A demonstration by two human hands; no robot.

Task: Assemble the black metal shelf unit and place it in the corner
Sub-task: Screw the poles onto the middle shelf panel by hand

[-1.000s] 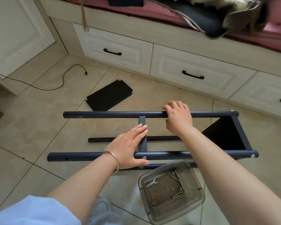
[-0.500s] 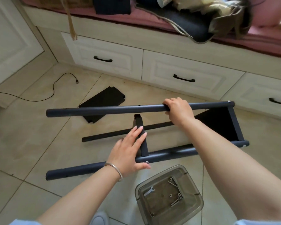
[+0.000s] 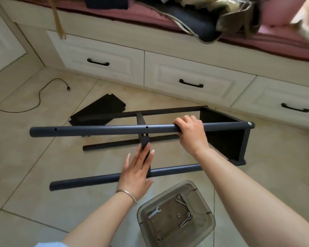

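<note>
both hands point(image 3: 192, 133) on shelf frame point(image 3: 103, 130)

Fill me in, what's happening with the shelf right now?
A person is partway through building the black shelf frame on the floor. The right hand grips the raised top pole; the left hand rests flat against the crossbar. A loose shelf panel lies behind, and a plastic tub holds screws and a wrench.

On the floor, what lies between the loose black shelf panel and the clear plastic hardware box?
In the head view, the half-built black metal shelf frame, gripped by the right hand, left hand flat on its crossbar.
</note>
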